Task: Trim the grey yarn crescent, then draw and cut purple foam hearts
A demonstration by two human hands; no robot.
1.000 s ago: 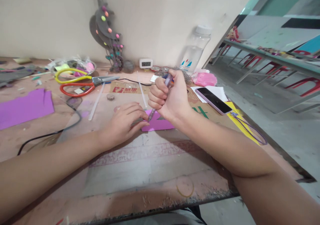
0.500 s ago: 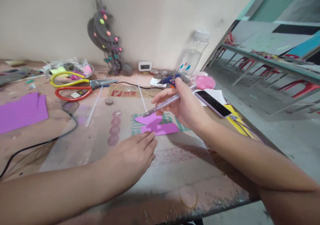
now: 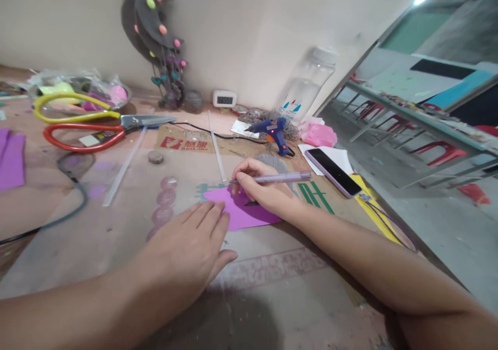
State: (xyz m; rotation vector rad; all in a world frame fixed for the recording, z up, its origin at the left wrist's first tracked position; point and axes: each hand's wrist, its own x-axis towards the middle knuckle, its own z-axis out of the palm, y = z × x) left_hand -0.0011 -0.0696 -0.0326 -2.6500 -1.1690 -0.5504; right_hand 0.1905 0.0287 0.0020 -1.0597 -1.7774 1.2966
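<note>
My right hand [image 3: 261,186] grips a purple pen [image 3: 284,177], its tip down on a piece of purple foam [image 3: 243,213] lying on the cardboard-covered worktable [image 3: 272,288]. My left hand [image 3: 190,251] lies flat, fingers spread, with its fingertips on the near left edge of that foam piece. The pen's barrel points right, toward a phone [image 3: 333,165].
Big scissors with red and yellow handles [image 3: 85,127] lie at the back left, near glue sticks [image 3: 124,166] and a black cable [image 3: 58,218]. A blue glue gun [image 3: 272,132], a clear bottle [image 3: 305,88], a small clock [image 3: 224,98] and a dark craft ornament [image 3: 155,33] stand along the wall.
My right hand came down from above and set the pen tip on the foam. My left hand slid onto the foam's near edge. The view moved closer and to the right.
</note>
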